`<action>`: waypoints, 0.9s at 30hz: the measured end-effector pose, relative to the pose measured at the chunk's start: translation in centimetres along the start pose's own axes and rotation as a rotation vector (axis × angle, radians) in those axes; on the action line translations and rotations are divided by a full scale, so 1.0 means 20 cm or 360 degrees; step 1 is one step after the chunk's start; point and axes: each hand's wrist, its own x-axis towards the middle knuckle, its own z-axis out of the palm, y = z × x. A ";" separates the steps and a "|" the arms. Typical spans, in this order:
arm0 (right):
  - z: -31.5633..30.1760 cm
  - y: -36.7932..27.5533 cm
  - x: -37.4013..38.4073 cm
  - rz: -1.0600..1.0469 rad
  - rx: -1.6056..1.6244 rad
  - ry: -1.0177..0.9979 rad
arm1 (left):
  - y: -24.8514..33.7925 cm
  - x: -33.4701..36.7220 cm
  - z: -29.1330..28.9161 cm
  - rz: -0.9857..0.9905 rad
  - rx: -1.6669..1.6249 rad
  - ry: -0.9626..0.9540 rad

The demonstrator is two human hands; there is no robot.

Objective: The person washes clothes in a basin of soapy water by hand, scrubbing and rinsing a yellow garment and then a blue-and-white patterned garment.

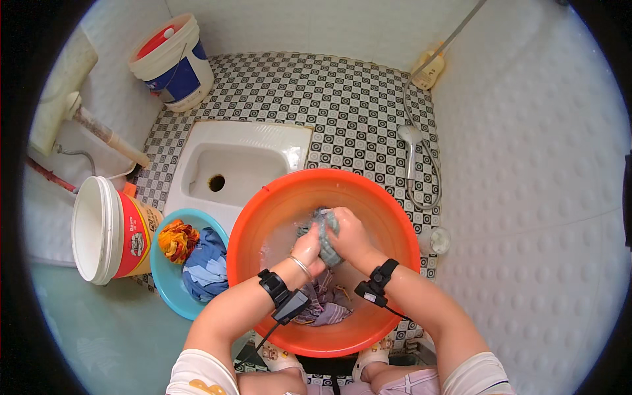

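Note:
My left hand (309, 249) and my right hand (351, 234) are both closed around a wet grey-green cloth (327, 249), bunched up between them. They hold it over the middle of a large orange basin (245, 253) with cloudy water in it. A purplish striped cloth (324, 311) lies crumpled in the basin, nearer to me than my hands. Most of the grey-green cloth is hidden by my fingers, so its kind cannot be made out.
Left of the basin, a light blue tub (172, 289) holds orange and blue clothes. Beside it, a white-rimmed bucket (99, 230) leans. Beyond lie a squat toilet (243, 135) and another bucket (176, 66). A shower head (409, 136) and a bottle (428, 71) are at right.

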 end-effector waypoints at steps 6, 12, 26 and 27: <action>0.04 -0.11 -0.11 -0.0238 -0.0110 -0.0368 | 0.09 -0.02 -0.13 -0.0138 0.0153 -0.0102; -0.18 0.21 0.00 -0.0076 -0.0532 -0.0092 | 0.19 -0.06 -0.15 0.0504 0.0758 0.0041; 0.31 0.58 -0.14 0.0586 -0.0491 -0.0403 | 0.15 0.02 -0.40 0.0318 0.1498 0.1205; 0.46 0.42 -0.09 0.0432 -0.0240 -0.0669 | 0.16 0.02 -0.76 0.0418 0.1399 0.1283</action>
